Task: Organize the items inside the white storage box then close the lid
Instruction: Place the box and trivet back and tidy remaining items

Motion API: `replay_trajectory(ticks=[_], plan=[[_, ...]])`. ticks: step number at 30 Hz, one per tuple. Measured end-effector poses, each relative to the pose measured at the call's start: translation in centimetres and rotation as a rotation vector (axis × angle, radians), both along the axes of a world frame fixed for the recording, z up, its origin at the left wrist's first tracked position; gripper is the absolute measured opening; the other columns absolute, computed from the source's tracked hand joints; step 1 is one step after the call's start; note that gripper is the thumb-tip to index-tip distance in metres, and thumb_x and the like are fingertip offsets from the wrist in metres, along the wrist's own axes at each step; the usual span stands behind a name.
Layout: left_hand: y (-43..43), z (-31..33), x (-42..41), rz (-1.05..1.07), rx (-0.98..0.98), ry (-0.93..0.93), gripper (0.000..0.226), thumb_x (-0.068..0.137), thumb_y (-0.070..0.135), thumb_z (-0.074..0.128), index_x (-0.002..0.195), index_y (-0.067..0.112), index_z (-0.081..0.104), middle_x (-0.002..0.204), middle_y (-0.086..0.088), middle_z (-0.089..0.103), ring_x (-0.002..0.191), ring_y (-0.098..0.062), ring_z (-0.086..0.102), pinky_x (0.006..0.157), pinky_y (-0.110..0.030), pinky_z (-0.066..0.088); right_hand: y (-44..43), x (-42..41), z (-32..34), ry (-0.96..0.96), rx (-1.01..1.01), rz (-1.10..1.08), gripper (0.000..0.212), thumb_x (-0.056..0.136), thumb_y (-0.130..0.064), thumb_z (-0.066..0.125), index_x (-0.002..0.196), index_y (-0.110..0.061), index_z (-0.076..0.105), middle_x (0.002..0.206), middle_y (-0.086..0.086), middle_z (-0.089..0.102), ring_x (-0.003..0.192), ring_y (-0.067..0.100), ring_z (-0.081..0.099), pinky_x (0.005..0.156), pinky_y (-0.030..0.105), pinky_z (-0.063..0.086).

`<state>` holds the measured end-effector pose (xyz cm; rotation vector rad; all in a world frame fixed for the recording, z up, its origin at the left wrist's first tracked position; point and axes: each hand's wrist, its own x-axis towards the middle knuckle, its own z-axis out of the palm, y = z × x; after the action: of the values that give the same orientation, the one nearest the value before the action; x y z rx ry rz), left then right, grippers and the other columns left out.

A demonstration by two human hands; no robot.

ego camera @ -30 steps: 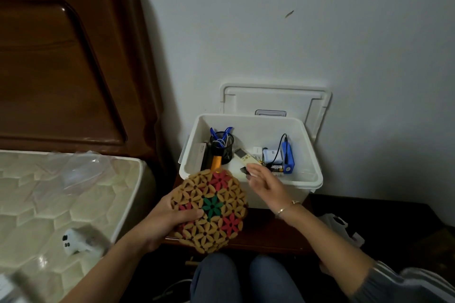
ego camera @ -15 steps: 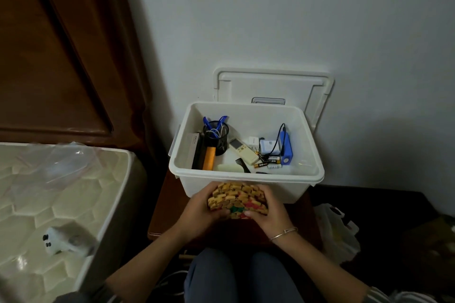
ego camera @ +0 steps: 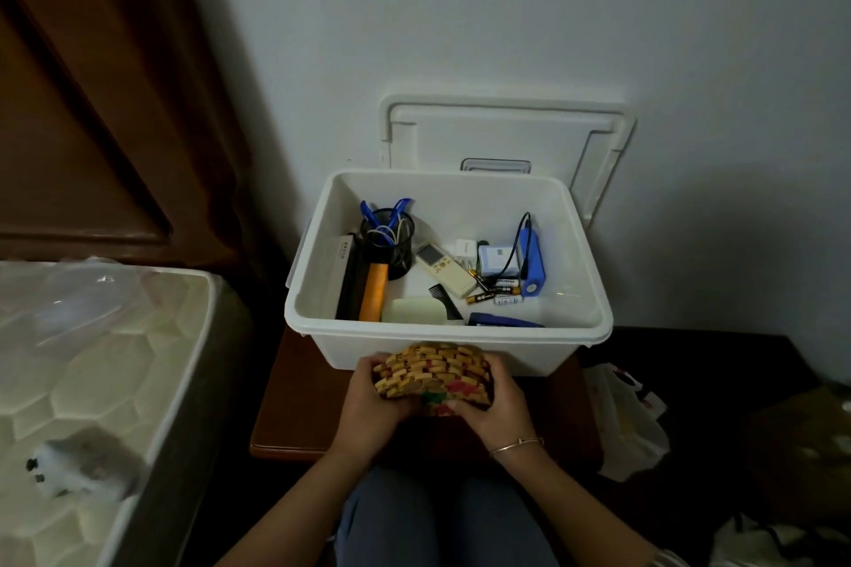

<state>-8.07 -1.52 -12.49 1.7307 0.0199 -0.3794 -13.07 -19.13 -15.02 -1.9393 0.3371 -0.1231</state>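
The woven mat (ego camera: 433,371), yellow with red and green patches, is bent into an arch between both hands. The left hand (ego camera: 373,405) grips its left end with curled fingers and the thumb pressed on the near face. The right hand (ego camera: 495,410), with a thin bracelet (ego camera: 515,446) at the wrist, clasps the right end the same way. The mat sits just short of the near wall of the white storage box (ego camera: 442,334), under its rim; whether it touches the wall cannot be told.

Beyond the hands the box stands open on a brown wooden surface (ego camera: 294,405). Its lid (ego camera: 506,129) leans upright against the wall behind it. Inside, past the left hand, are a long box (ego camera: 343,276) on edge with print too small to read, an orange bar (ego camera: 374,297) and a black mesh pen holder (ego camera: 389,244). Further right lie a comb (ego camera: 444,302), a remote (ego camera: 444,269), batteries (ego camera: 499,292) with unreadable labels, a white adapter (ego camera: 495,260) and a blue power bank (ego camera: 534,262) with a black cable. The box floor beyond the right hand, by the right wall, is bare.

The surface shows a free strip left of the left hand, ending at its edge. A mattress (ego camera: 92,359) lies further left, and a plastic bag (ego camera: 631,419) sits right of the right hand.
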Motion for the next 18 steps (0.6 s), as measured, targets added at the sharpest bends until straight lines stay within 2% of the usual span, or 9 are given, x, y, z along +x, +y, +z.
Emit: replay_trajectory(ticks=[2,4,6,8,11,14,16,18], plan=[[0.1,0.2,-0.1,0.009,-0.094,0.112,0.061,0.067,-0.005,0.080,0.110,0.026,0.049,0.107,-0.001,0.062,0.098,-0.013,0.063,0.066,-0.017,0.053,0.1,0.0,-0.2,0.000,0.010,0.006,0.070,0.070,-0.007,0.080,0.123,-0.030,0.041,0.119,-0.011,0.050,0.117,0.005,0.047,0.091,0.004,0.037],[0.5,0.7,-0.3,-0.010,-0.178,0.222,0.066,0.070,0.002,0.080,0.121,0.028,0.047,0.114,-0.002,0.060,0.102,-0.015,0.062,0.070,-0.020,0.055,0.2,0.1,-0.3,0.003,0.022,0.013,0.071,0.071,-0.006,0.079,0.125,-0.029,0.039,0.123,-0.008,0.049,0.121,0.008,0.045,0.097,0.011,0.037],[1.0,1.3,-0.4,-0.039,-0.231,0.295,0.077,0.062,0.019,0.087,0.125,0.032,0.044,0.118,-0.001,0.058,0.105,-0.016,0.061,0.069,-0.020,0.055,0.4,0.1,-0.4,0.006,0.032,0.016,0.073,0.071,-0.006,0.079,0.126,-0.030,0.037,0.126,-0.006,0.048,0.123,0.010,0.044,0.101,0.019,0.039],[1.1,1.9,-0.6,-0.059,-0.258,0.340,0.085,0.053,0.038,0.089,0.125,0.038,0.043,0.119,0.002,0.056,0.106,-0.015,0.060,0.065,-0.017,0.055,0.6,0.1,-0.4,0.009,0.035,0.015,0.073,0.072,-0.007,0.078,0.126,-0.032,0.036,0.126,-0.006,0.048,0.124,0.010,0.044,0.101,0.020,0.039],[0.3,2.7,-0.7,0.016,-0.251,0.339,0.082,0.057,0.057,0.084,0.125,0.036,0.044,0.123,0.001,0.054,0.108,-0.015,0.057,0.068,-0.020,0.054,0.8,0.1,-0.3,-0.005,0.030,0.012,0.074,0.072,-0.006,0.078,0.124,-0.036,0.034,0.127,-0.006,0.047,0.124,0.011,0.044,0.101,0.023,0.041],[-0.9,2.5,-0.5,0.192,-0.188,0.295,0.075,0.061,0.057,0.078,0.123,0.025,0.050,0.123,-0.003,0.054,0.109,-0.018,0.058,0.084,-0.033,0.054,1.1,0.0,0.0,-0.032,0.020,0.024,0.075,0.071,-0.004,0.077,0.123,-0.037,0.034,0.128,-0.006,0.045,0.124,0.011,0.044,0.103,0.028,0.043],[-1.4,2.3,-0.6,0.266,-0.149,0.253,0.065,0.069,0.048,0.078,0.122,0.023,0.051,0.122,-0.004,0.054,0.107,-0.018,0.058,0.079,-0.029,0.054,1.2,0.0,0.0,-0.041,0.020,0.030,0.076,0.071,-0.004,0.077,0.123,-0.036,0.034,0.128,-0.008,0.045,0.123,0.010,0.044,0.102,0.026,0.044],[-1.4,2.0,-0.7,0.302,-0.134,0.198,0.058,0.074,0.042,0.077,0.121,0.022,0.051,0.121,-0.004,0.054,0.105,-0.016,0.059,0.070,-0.022,0.052,1.3,-0.1,0.1,-0.043,0.030,0.032,0.074,0.070,-0.004,0.078,0.121,-0.038,0.036,0.125,-0.015,0.045,0.120,0.006,0.045,0.098,0.017,0.044]])
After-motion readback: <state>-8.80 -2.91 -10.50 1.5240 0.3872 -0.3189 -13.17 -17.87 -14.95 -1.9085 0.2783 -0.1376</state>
